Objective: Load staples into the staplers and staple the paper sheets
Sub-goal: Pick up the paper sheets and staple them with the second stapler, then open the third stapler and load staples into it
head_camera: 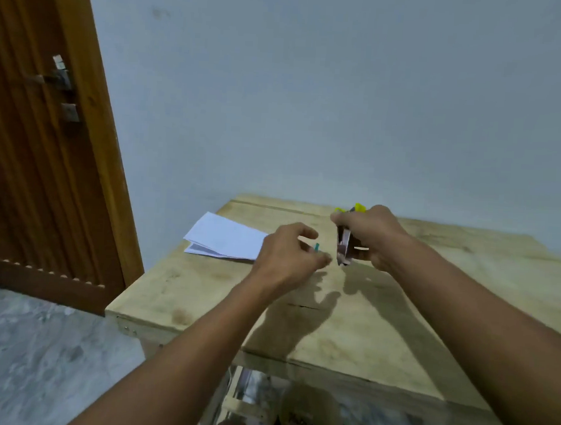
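While the stapler (343, 249) is gripped in the right hand (373, 237) above the middle of the wooden table (397, 318), its shiny metal part is turned toward the camera. It is tilted steeply, with the lower tip close to the tabletop. The right fingers are curled round the dark body, which is largely hidden by them. The left hand (286, 255) is held just beside the stapler, with its fingers loosely curled. A small teal piece (316, 246) is seen at its fingertips, but whether it is pinched cannot be told through the blur. A stack of white paper sheets (228, 237) is laid flat near the table's far left corner, partly covered by the left hand. A yellow object (358, 207) is glimpsed behind the right hand, near the far edge. A brown wooden door (47, 132) is seen at the left.
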